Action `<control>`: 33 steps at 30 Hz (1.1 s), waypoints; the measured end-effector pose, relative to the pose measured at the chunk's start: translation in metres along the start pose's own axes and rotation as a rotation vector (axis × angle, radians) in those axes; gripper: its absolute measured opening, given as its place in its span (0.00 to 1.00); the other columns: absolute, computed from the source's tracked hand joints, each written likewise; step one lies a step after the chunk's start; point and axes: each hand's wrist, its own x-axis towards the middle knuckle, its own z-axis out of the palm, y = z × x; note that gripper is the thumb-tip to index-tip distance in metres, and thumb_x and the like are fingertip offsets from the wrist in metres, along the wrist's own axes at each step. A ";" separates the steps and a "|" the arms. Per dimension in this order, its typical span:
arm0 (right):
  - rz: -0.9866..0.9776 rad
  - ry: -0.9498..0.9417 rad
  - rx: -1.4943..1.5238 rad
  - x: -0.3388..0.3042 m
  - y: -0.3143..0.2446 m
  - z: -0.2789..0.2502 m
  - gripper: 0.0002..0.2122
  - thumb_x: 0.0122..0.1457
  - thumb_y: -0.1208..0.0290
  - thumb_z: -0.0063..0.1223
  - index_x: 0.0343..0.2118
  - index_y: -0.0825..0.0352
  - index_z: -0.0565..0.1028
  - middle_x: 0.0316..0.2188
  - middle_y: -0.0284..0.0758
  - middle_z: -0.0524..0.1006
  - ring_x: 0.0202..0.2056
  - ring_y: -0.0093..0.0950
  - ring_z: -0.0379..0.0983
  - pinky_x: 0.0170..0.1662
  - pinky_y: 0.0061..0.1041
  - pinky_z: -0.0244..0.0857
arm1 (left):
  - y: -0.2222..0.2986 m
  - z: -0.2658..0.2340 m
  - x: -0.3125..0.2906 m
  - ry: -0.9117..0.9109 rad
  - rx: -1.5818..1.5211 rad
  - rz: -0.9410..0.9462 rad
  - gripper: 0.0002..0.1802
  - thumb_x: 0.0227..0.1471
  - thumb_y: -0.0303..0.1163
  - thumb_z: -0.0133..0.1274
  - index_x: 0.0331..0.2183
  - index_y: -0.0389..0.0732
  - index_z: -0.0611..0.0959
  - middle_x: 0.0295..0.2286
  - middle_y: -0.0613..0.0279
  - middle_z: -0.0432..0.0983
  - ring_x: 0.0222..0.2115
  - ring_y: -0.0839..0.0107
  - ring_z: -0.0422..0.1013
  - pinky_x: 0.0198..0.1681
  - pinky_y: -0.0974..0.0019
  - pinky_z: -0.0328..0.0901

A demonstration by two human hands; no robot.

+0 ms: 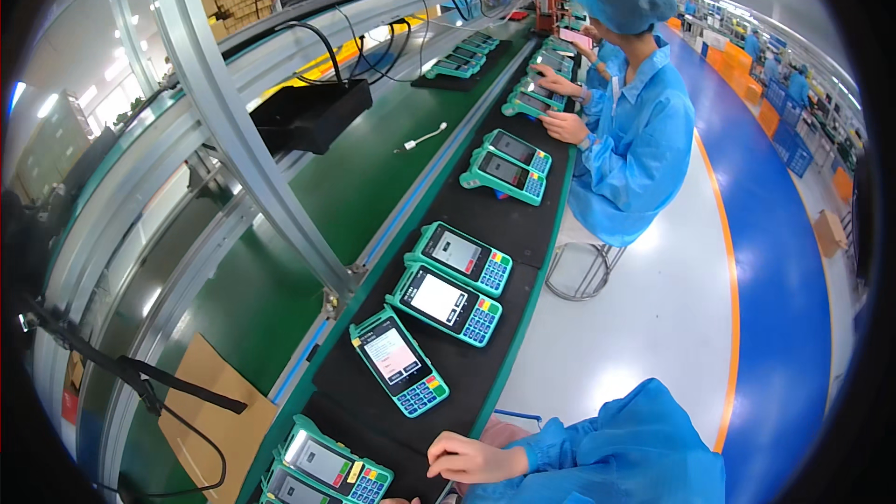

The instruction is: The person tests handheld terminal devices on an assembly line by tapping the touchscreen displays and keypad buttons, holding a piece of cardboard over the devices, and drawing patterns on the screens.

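Note:
My right hand (471, 458) hovers at the near edge of the black mat, its fingers curled in loosely, with nothing visible in them. Only a sliver of my left hand (401, 501) shows at the bottom edge; its fingers are mostly hidden. Just left of my hands lie two teal payment terminals, an upper one (327, 463) and a lower one (289, 488) cut off by the picture's edge. Beyond them a tilted payment terminal (399, 361) has its screen lit. Farther up, two more terminals, a nearer one (446, 303) and a farther one (464, 254), lie side by side, screens lit.
Farther along, another terminal pair (507, 168) lies before a co-worker (639, 121) in blue, whose hands touch more terminals. A metal post (247, 121), black tray (313, 115), cardboard sheet (215, 415) and white cable (425, 137) are left of the mat. A stool (585, 271) stands right.

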 end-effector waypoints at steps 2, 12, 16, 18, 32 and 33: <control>-0.071 -0.011 -0.036 -0.005 0.010 0.002 0.09 0.54 0.83 0.53 0.39 0.69 0.76 0.38 0.37 0.68 0.43 0.34 0.67 0.44 0.27 0.65 | -0.002 0.001 0.003 -0.003 -0.003 -0.002 0.10 0.50 0.34 0.58 0.23 0.41 0.77 0.16 0.56 0.69 0.16 0.57 0.67 0.20 0.60 0.60; -0.105 -0.033 -0.065 -0.013 0.010 0.005 0.10 0.53 0.82 0.53 0.40 0.69 0.76 0.40 0.38 0.67 0.44 0.35 0.66 0.43 0.27 0.66 | 0.002 -0.002 0.002 -0.002 -0.003 -0.010 0.10 0.51 0.35 0.58 0.23 0.41 0.77 0.17 0.57 0.70 0.16 0.58 0.67 0.20 0.61 0.60; -0.052 0.020 -0.033 -0.012 0.006 0.006 0.09 0.51 0.83 0.55 0.37 0.69 0.76 0.39 0.37 0.67 0.42 0.34 0.66 0.43 0.27 0.64 | 0.001 0.000 0.000 0.005 0.008 0.004 0.10 0.51 0.34 0.58 0.24 0.41 0.77 0.17 0.57 0.70 0.16 0.57 0.67 0.20 0.61 0.61; -0.030 0.061 -0.013 -0.009 0.004 0.007 0.09 0.51 0.83 0.55 0.37 0.69 0.76 0.38 0.36 0.67 0.42 0.34 0.66 0.44 0.28 0.63 | 0.001 0.000 0.000 0.004 0.012 0.013 0.09 0.50 0.33 0.58 0.24 0.41 0.77 0.17 0.56 0.70 0.16 0.57 0.67 0.20 0.60 0.61; -0.235 0.026 0.233 0.057 -0.053 -0.023 0.11 0.47 0.77 0.61 0.35 0.66 0.74 0.34 0.38 0.68 0.36 0.36 0.67 0.38 0.30 0.64 | 0.018 -0.029 0.004 0.253 -0.482 -0.090 0.12 0.43 0.23 0.60 0.34 0.35 0.83 0.19 0.65 0.69 0.16 0.78 0.62 0.19 0.74 0.54; -0.330 -0.072 0.310 0.065 -0.057 -0.024 0.12 0.47 0.72 0.62 0.35 0.66 0.74 0.34 0.39 0.68 0.38 0.37 0.68 0.40 0.33 0.66 | 0.022 -0.031 0.003 0.312 -0.605 -0.135 0.12 0.43 0.23 0.58 0.35 0.34 0.82 0.20 0.64 0.70 0.19 0.77 0.63 0.22 0.74 0.56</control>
